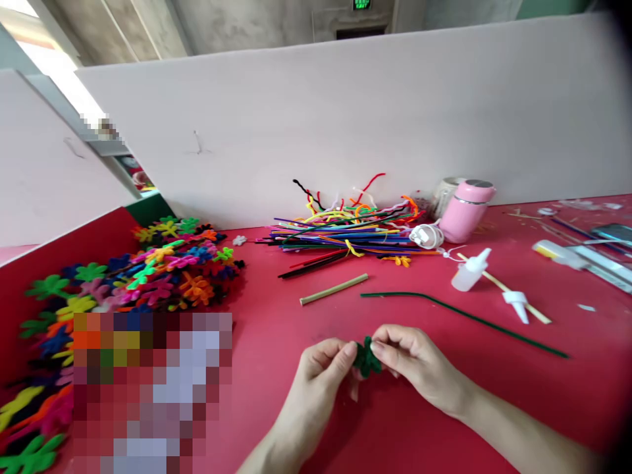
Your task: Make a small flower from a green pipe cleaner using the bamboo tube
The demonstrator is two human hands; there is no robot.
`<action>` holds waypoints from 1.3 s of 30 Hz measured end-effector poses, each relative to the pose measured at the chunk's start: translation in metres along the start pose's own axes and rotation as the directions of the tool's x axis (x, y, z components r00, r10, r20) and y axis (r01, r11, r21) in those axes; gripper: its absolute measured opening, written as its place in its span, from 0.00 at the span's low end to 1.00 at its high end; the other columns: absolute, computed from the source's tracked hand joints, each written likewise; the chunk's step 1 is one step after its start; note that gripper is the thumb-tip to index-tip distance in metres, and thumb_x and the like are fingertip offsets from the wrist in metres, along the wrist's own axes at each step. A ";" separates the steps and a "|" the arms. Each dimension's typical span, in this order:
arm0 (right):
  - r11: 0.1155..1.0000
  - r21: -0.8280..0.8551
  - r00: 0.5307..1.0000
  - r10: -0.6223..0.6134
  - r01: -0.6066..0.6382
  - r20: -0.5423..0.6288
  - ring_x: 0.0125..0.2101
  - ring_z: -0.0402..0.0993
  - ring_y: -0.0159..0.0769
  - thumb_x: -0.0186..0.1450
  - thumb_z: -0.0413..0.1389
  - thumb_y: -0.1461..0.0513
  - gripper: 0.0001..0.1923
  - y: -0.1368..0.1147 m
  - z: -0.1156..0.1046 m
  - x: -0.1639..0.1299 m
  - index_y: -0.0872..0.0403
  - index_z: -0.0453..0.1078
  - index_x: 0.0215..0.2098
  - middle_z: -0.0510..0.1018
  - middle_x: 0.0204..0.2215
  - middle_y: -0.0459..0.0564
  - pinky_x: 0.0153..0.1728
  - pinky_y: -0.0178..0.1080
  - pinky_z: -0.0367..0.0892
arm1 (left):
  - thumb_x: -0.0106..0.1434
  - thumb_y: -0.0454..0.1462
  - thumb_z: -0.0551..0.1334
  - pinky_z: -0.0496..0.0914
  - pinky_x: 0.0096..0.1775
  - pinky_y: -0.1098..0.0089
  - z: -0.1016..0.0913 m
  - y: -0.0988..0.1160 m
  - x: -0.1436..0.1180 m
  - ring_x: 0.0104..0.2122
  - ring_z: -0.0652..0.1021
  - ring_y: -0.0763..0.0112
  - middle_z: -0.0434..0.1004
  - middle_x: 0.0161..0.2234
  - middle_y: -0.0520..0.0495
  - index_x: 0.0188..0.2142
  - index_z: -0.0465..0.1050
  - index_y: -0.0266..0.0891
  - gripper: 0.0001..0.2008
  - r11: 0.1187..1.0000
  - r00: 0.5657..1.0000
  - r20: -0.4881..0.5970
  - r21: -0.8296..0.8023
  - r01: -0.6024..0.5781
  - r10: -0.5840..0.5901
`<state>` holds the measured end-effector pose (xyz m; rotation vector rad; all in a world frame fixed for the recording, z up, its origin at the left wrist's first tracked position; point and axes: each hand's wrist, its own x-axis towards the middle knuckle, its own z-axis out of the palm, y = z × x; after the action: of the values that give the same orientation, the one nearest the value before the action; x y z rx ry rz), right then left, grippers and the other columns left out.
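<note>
Between my two hands is a small dark green pipe-cleaner flower [368, 361], held just above the red table. My left hand [320, 372] pinches its left side between thumb and finger. On the other side, my right hand [412, 362] grips the upper right petal with thumb and fingertips. Several looped petals show, while parts of the flower are covered by my fingers. Beyond my hands, a bent dark green pipe cleaner [459, 311] lies across the table. A short bamboo stick [334, 289] rests to its left.
Many coloured pipe-cleaner flowers [158, 283] are heaped at left. A bundle of pipe cleaners [340, 234] lies at the back by a white board [306, 131]. To the right are a pink bottle [467, 214], a white cable [427, 236], a glue bottle [469, 273] and its nozzle [516, 303].
</note>
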<state>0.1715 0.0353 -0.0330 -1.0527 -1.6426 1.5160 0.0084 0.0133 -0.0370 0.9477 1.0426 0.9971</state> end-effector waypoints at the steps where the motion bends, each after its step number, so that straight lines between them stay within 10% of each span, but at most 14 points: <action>1: 1.000 -0.012 1.000 -0.011 0.011 -0.010 0.18 0.50 0.25 0.63 0.48 0.54 0.16 -0.001 0.000 0.000 0.56 0.60 0.23 0.55 0.17 0.40 0.18 0.30 0.49 | 0.58 0.42 0.57 0.60 0.24 0.75 0.000 0.000 0.000 0.18 0.66 0.78 0.67 0.17 0.51 0.22 0.70 0.33 0.14 1.000 1.000 0.011 -0.003 0.003 -0.003; 23: 0.967 -0.225 0.991 -0.130 0.120 -0.029 0.19 0.53 0.26 0.60 0.48 0.65 0.12 -0.012 0.005 -0.010 0.54 0.55 0.20 0.57 0.18 0.40 0.19 0.30 0.51 | 0.55 0.36 0.59 0.58 0.25 0.76 0.008 0.003 -0.008 0.23 0.60 0.77 0.60 0.20 0.54 0.22 0.69 0.34 0.08 0.954 0.982 0.181 0.283 -0.098 0.047; 32: 0.998 0.017 0.996 -0.067 0.069 -0.060 0.25 0.64 0.28 0.64 0.46 0.57 0.09 -0.010 0.009 -0.006 0.55 0.61 0.31 0.67 0.23 0.43 0.26 0.30 0.60 | 0.57 0.39 0.58 0.59 0.25 0.75 0.007 -0.001 -0.003 0.20 0.64 0.78 0.67 0.19 0.51 0.24 0.71 0.33 0.11 0.999 1.000 0.029 0.036 -0.004 0.003; 39: 0.991 -0.075 0.987 -0.118 0.110 -0.107 0.23 0.63 0.28 0.64 0.46 0.58 0.11 -0.005 0.006 -0.006 0.56 0.62 0.28 0.67 0.21 0.43 0.25 0.30 0.59 | 0.59 0.40 0.56 0.61 0.28 0.72 0.006 0.001 -0.004 0.22 0.68 0.74 0.71 0.23 0.47 0.27 0.74 0.33 0.13 0.997 0.994 0.105 -0.077 0.028 -0.020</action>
<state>0.1682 0.0273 -0.0282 -1.0416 -1.6580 1.3120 0.0129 0.0091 -0.0335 0.9114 0.9193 0.9518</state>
